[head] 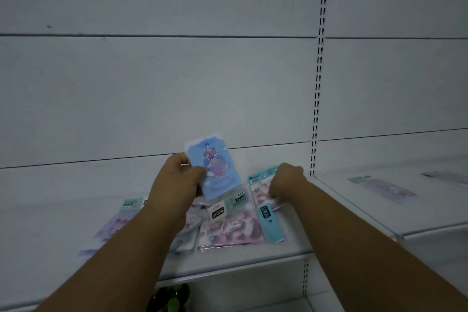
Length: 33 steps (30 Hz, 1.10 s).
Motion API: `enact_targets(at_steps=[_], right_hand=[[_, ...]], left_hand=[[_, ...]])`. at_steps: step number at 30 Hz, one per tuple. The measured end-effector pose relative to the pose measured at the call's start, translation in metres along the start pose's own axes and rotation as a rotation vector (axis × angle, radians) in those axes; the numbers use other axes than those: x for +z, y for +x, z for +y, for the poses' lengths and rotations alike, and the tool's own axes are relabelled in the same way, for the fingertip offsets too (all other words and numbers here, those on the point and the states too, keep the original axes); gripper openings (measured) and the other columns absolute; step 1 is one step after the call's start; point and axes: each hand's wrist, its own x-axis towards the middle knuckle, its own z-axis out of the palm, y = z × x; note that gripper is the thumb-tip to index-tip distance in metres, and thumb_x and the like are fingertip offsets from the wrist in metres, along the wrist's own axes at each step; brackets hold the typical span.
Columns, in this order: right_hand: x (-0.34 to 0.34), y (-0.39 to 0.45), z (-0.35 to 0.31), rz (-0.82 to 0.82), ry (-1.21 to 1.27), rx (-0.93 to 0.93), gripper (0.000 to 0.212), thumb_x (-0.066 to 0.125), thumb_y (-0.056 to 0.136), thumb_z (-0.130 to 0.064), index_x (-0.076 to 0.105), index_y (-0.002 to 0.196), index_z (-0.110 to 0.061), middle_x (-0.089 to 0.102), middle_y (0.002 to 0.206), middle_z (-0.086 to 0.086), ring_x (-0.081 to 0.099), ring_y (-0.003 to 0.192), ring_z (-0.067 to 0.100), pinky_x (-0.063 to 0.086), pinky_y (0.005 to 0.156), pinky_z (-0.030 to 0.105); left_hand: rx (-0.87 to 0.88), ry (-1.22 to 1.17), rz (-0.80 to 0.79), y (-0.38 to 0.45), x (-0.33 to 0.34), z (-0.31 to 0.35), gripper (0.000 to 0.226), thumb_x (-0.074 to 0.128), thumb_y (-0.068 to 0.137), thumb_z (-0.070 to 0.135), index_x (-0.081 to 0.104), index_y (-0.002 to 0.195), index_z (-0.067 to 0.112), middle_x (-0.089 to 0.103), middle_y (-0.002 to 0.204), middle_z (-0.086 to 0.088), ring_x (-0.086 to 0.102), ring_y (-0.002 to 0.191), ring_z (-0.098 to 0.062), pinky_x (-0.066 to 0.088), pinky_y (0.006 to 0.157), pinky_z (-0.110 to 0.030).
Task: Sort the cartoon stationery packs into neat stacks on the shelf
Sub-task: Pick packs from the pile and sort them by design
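Observation:
My left hand [177, 180] holds a blue cartoon pack [215, 167] lifted above the white shelf [240, 256], tilted with its picture facing me. My right hand [286, 181] is curled down on a pink pack with a teal header [260, 185], fingers gripping its edge. Below lie a pink cartoon pack [233, 230] with a "GRACE" header and a teal-ended pack [271, 225]. A lilac pack [119, 223] with a teal header lies flat on the left, partly hidden by my left forearm.
A slotted upright [317, 83] splits the white back panel. On the neighbouring shelf to the right lies another lilac pack [385, 189], with a further item [443, 176] behind it. Something dark green [169, 297] shows below the shelf's front edge.

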Motion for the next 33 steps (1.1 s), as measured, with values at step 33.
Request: enact_targets(at_steps=[33], right_hand=[[-0.188,0.013,0.378,0.270,0.860,0.017,0.032,0.064,0.079,-0.002,0.060,0.107,-0.017,0.068,0.098,0.007,0.070,0.083,0.027,0.060,0.077,0.047]], left_hand=[[-0.167,-0.177,0.143,-0.076,0.396,-0.055,0.011,0.056,0.093,0.015,0.054,0.104,0.013,0.065,0.092,-0.014,0.067,0.065,-0.029,0.054,0.054,-0.031]])
